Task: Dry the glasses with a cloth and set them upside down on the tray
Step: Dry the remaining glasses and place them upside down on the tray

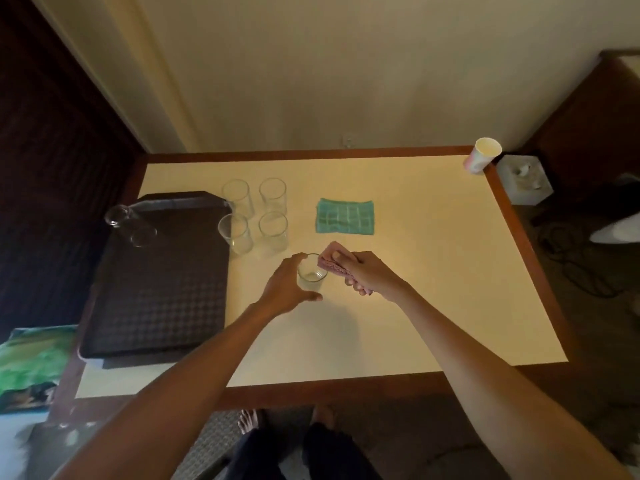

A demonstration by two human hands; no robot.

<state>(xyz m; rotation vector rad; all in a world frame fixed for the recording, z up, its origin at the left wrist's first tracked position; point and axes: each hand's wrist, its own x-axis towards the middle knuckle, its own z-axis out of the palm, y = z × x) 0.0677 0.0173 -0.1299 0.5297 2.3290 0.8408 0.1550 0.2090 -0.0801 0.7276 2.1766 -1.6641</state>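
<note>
Left hand [284, 282]: curled round an upright glass [311, 274] right of the tray [156, 292]; right hand [369, 273]: clenched on a pink cloth [331, 262] at that glass's rim. Risk, judged: wet glass slipping in the grip, or clipping the four glasses [273, 230] beside the tray in transit.

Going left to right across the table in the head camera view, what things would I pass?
Dark brown textured tray → four clear upright drinking glasses → left hand gripping a clear glass → folded pink cloth held in the right hand → white paper cup at the far right corner.
</note>
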